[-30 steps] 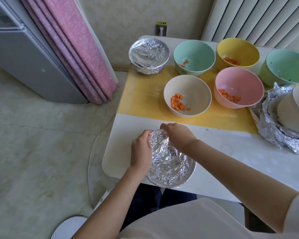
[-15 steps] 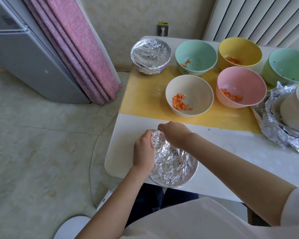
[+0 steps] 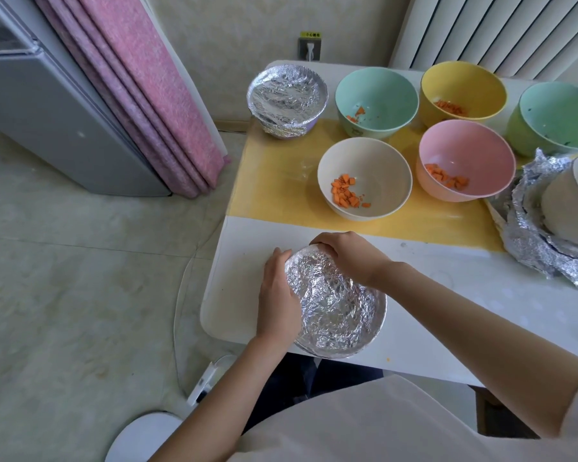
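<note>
i have the foil-covered bowl (image 3: 334, 308) at the near edge of the worktop (image 3: 464, 295), close to my body, so both arms can wrap round it without reaching over the rest. my left hand (image 3: 277, 295) cups its left side, fingers curled down round the rim, which steadies the bowl and pins the foil there. my right hand (image 3: 347, 258) is bent over the far rim, fingers curled on the edge, i think to crimp the sheet tight under the lip; the tips themselves are hidden from me. the foil sags a little into the bowl, wrinkled all over, and looks folded down along the near rim.

another wrapped bowl (image 3: 287, 101) stands at the far left corner, apart from the open ones, i'd say as the finished one. the cream bowl (image 3: 387, 168) and pink bowl (image 3: 464, 145) on the yellow mat (image 3: 274, 181) show diced carrot (image 3: 346, 195) uncovered, so i judge they wait their turn. loose foil (image 3: 531, 255) lies crumpled round a white bowl (image 3: 561, 208) at the right edge, near my right side.
</note>
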Motion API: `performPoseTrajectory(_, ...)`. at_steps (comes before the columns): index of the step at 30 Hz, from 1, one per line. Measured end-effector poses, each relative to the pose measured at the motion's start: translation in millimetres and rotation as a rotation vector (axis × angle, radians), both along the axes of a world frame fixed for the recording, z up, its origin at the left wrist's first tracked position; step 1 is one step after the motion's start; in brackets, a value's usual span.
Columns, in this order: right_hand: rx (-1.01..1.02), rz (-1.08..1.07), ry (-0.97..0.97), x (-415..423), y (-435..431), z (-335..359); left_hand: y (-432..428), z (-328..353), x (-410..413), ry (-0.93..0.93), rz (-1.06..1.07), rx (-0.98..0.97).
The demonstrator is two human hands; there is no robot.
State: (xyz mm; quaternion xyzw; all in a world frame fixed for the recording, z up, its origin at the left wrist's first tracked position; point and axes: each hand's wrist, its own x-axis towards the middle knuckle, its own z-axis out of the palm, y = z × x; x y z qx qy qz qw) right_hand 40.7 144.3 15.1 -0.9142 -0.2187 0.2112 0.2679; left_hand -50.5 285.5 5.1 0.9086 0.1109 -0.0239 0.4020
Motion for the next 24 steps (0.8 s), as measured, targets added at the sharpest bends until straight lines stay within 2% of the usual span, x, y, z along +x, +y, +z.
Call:
performPoseTrajectory(4,0.0,0.003,-0.044,0,-2,-1,0,3,13,-0.018,0.002,-0.045)
performPoseTrajectory(7,-0.022,0.033,-0.095,-1,-1,-4,2,1,21,-0.032,0.003,0.0)
performPoseTrajectory(13,-0.325,0.098,-0.118,-2,6,9,-2,5,22,-0.031,0.012,0.082)
performPoseTrajectory(18,-0.296,0.171,-0.114,-1,13,10,-3,5,22,-0.05,0.015,0.085)
performPoseTrajectory(24,-0.422,0.22,-0.221,-1,21,14,-4,5,22,-0.058,0.01,0.102)
